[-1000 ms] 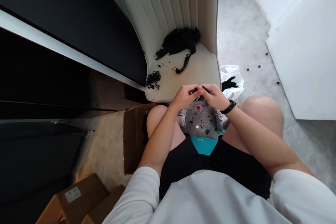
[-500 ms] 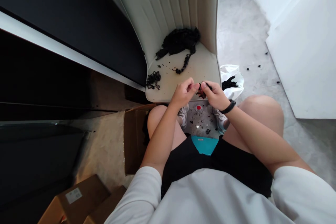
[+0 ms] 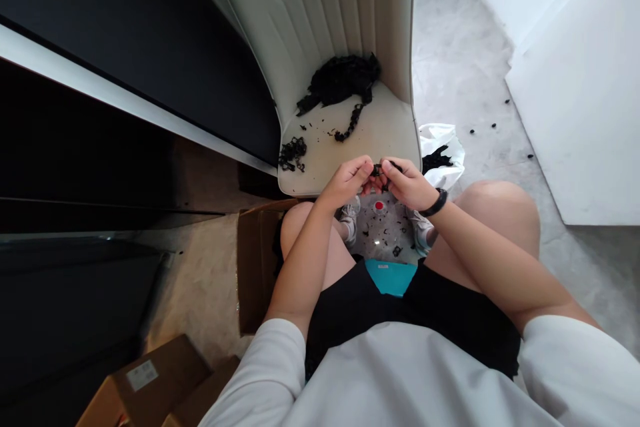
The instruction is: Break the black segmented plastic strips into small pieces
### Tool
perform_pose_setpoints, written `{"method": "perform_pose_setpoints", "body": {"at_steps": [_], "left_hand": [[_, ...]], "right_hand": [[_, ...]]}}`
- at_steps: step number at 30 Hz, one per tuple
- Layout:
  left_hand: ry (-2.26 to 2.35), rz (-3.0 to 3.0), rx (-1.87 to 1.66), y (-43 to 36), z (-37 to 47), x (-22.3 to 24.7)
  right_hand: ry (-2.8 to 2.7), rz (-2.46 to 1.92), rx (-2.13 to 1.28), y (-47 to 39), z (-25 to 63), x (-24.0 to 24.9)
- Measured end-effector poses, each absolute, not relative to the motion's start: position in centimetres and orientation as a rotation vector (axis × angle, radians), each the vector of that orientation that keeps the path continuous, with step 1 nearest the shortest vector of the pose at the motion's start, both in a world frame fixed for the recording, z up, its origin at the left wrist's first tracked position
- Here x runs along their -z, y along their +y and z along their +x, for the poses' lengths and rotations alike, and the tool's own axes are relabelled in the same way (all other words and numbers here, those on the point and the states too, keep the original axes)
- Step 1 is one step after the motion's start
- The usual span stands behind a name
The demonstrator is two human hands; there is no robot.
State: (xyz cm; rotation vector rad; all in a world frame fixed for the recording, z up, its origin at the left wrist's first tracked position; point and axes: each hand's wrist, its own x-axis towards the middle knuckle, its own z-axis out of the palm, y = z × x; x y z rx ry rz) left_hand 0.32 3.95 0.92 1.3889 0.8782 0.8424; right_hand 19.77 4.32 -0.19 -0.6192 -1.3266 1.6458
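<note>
My left hand (image 3: 349,180) and my right hand (image 3: 410,185) meet just over the front edge of the pale chair seat (image 3: 370,147). Between them is a small black strip (image 3: 379,171), pinched by the fingertips of both; its exact kind is too small to make out. A black crumpled heap (image 3: 343,78) lies at the back of the seat, and a knobbly, chain-like black strand (image 3: 354,121) trails from it. Near the seat's left edge sits a tangle of black loops (image 3: 293,153). Dark crumbs are scattered around these.
A white plastic bag (image 3: 453,170) with black material stands right of the chair. An open cardboard box (image 3: 250,267) is by my left leg, with more boxes (image 3: 160,373) behind. Black bits and a red round spot (image 3: 379,205) show between my shoes. A turquoise piece (image 3: 391,277) lies between my thighs.
My left hand has dropped slightly and turned, and its fingers now pinch the black strip nearer the right hand. More of the strip shows between the hands. The right hand barely moved.
</note>
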Motion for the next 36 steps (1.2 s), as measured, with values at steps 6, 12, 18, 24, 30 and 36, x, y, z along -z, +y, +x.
{"method": "perform_pose_setpoints", "body": {"at_steps": [6,12,18,24,30,36], "left_hand": [[0.685,1.243,-0.807,3.6,-0.7,-1.5],[0.521,1.315,-0.531,3.5,-3.2,-3.2],[0.762,1.557,-1.046,4.5,-4.9,-2.5],[1.087,2.004,-1.186,5.4,-2.3,-1.2],[1.058,2.157,-1.176,5.0,0.0,0.1],[1.087,2.160,-1.225,5.5,-0.2,1.4]], "right_hand": [[-1.114,-0.387,-1.865,3.7,20.0,-1.1],[-1.197,-0.556,-1.658,6.1,23.2,-1.7],[-1.187,-0.891,-1.290,9.1,27.4,-1.4],[-1.620,-0.972,-1.322,7.0,24.0,0.0],[-1.839,-0.989,-1.113,5.5,22.2,-0.5],[-1.712,-1.329,-0.598,8.4,28.7,-1.1]]}}
